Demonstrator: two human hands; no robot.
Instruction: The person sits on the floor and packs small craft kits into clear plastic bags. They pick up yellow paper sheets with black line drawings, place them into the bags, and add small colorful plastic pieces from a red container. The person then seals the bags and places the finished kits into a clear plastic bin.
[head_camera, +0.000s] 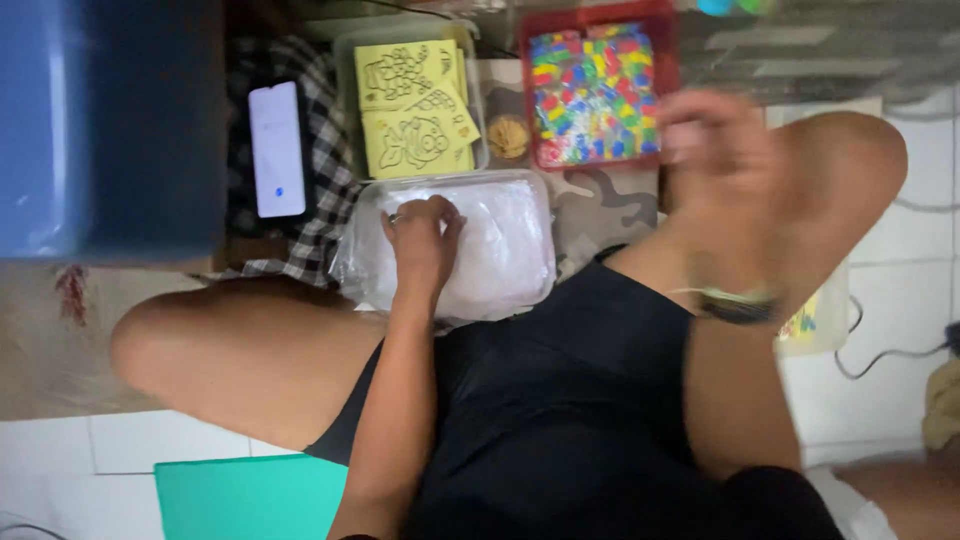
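Viewpoint: head camera looking down at a seated person with knees spread over a tiled floor.
Left hand (425, 240): laid palm down, fingers spread and loose, inside a clear plastic tub (540, 235) of thin clear plastic bags (500, 250); it presses on the stack but no pinch on a single bag can be seen.
Right hand (715, 150): raised near the right knee and blurred by motion; whether it is closed on anything cannot be told.
Location of bags: in the tub on the floor between the knees, just in front of the lap.
Neighbouring items: a tub of yellow foam craft sheets (410, 105) behind the bag tub; a red tray of coloured beads (595, 95) to its right; a small round lid (509, 136) between them; a phone (277, 150) on checked cloth (325, 215) to the left.
Technique, as judged: slide the fingertips to rub the top bag free of the stack, lifting by one edge so that only one comes away.
Caution: slippery film clings; keep the tub steady and clear of the bead tray.
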